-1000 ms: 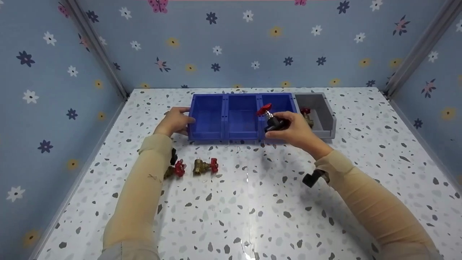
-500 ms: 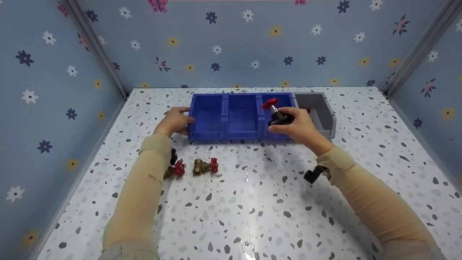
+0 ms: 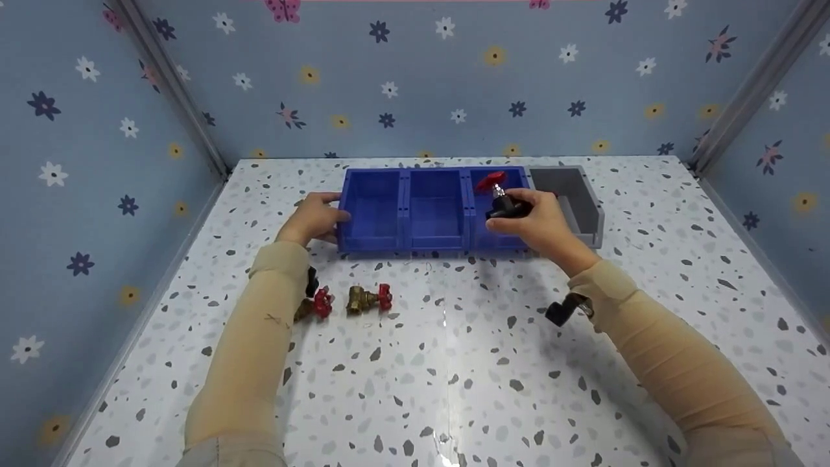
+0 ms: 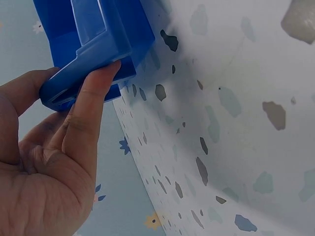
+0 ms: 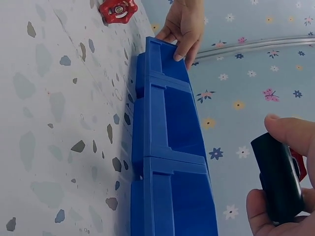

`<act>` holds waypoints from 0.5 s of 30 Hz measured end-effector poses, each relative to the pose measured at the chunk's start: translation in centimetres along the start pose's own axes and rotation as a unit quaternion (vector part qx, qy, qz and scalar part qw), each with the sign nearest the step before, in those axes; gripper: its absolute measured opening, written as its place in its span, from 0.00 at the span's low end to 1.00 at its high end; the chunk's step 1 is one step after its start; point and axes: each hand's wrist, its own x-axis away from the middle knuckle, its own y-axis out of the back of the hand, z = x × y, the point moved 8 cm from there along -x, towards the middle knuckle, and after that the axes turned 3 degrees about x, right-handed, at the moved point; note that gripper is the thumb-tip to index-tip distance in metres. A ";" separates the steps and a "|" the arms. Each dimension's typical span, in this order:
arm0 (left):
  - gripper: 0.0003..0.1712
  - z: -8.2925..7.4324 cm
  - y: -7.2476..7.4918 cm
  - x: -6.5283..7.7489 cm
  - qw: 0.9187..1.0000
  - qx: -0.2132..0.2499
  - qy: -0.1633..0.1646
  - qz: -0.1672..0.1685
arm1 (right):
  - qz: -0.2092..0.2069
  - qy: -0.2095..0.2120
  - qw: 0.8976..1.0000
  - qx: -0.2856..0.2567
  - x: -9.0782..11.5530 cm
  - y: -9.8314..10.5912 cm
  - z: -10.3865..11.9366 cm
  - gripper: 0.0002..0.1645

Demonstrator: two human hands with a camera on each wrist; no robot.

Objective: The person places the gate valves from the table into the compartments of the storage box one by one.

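Observation:
My left hand grips the outer side wall of the leftmost blue bin; the left wrist view shows the thumb over the rim and fingers against the outside. Between thumb and fingers, my right hand pinches a black valve with a red handwheel. The valve is held above the third blue bin, handwheel up and tilted left. In the right wrist view the black valve body shows end-down between the fingers, its handwheel mostly hidden.
A grey bin joins the row on the right; my right hand covers part of it. In front of the row lies a brass valve with red handwheel. Another red-wheeled valve is partly behind my left sleeve. Patterned walls enclose the table.
My right hand has moved slightly right and away from me, carrying the black valve further over the third blue bin. The left hand stays where it was on the leftmost bin.

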 end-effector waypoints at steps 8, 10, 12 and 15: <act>0.37 -0.1 0.0 0.1 1.000 0.001 -0.003 0.001 | -0.006 -0.021 0.999 -0.030 -0.5 0.2 -0.4 0.51; 0.37 -0.1 0.0 0.1 1.000 0.002 -0.003 0.001 | -0.008 -0.026 0.999 -0.041 -0.7 0.2 -0.4 0.50; 0.37 -0.1 0.0 0.0 1.000 0.000 -0.004 0.002 | -0.010 -0.027 0.998 -0.047 -0.8 0.3 -0.5 0.49; 0.37 -0.1 0.0 0.0 1.000 -0.005 -0.006 0.000 | -0.014 -0.030 0.998 -0.047 -0.9 0.4 -0.5 0.47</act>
